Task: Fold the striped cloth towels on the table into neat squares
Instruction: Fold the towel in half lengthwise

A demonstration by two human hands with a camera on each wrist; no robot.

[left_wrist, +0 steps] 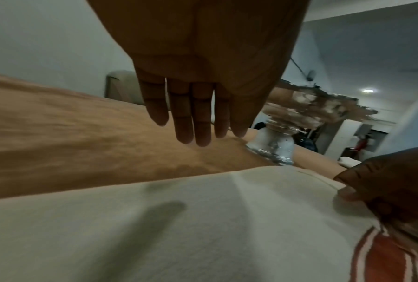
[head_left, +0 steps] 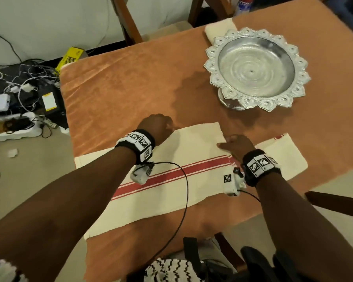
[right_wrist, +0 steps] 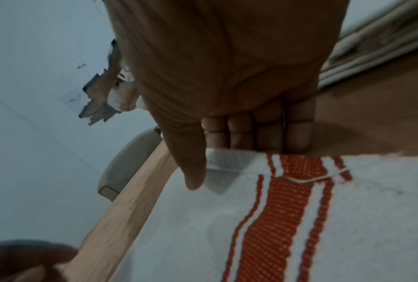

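Note:
A cream towel with a red stripe (head_left: 167,176) lies spread across the near part of the orange-covered table (head_left: 120,88). My right hand (head_left: 230,142) pinches its right edge, thumb (right_wrist: 191,167) on top and fingers (right_wrist: 263,133) underneath, close to the stripe's end (right_wrist: 297,164). My left hand (head_left: 161,124) hovers at the towel's far edge, its straight fingers (left_wrist: 193,122) above the tablecloth and holding nothing. A second cream towel (head_left: 283,157) lies flat to the right, partly beneath the first, with a bit of red showing at its far edge.
A silver pedestal dish (head_left: 255,68) stands at the far right of the table, with a folded cream cloth (head_left: 218,27) behind it. Wooden chairs stand at the far side. Cables and boxes (head_left: 25,94) litter the floor on the left. A dark chair arm (head_left: 334,200) juts in at right.

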